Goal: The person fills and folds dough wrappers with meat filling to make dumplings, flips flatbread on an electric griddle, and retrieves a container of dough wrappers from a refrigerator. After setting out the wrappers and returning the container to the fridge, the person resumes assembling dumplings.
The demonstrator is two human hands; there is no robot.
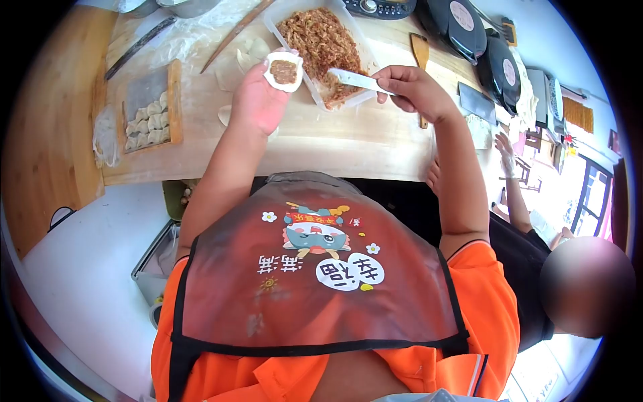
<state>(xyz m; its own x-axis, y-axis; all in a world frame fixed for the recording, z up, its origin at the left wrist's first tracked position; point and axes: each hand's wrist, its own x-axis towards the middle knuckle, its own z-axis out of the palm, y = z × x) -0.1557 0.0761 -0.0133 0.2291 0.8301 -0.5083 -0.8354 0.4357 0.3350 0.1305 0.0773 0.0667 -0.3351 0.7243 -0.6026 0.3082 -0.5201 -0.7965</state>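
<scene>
My left hand [260, 100] is palm up and holds a round dumpling wrapper [270, 78] on its fingers, with a patch of brown filling [284, 71] in the middle. In my right hand [414, 90] is a white, flat filling spatula [358, 80], gripped by its end between thumb and fingers. Its blade reaches over the clear plastic tub [365, 45] of minced filling [318, 40]. Several loose wrappers [251, 52] lie on the table just behind my left hand, partly hidden by it.
A wooden-framed tray [175, 100] with several shaped dumplings stands at the left. Rolling pins [236, 33] lie at the back. A wooden spatula [420, 52] and black round appliances [462, 30] are on the right. Another person's arm [517, 194] is at the far right.
</scene>
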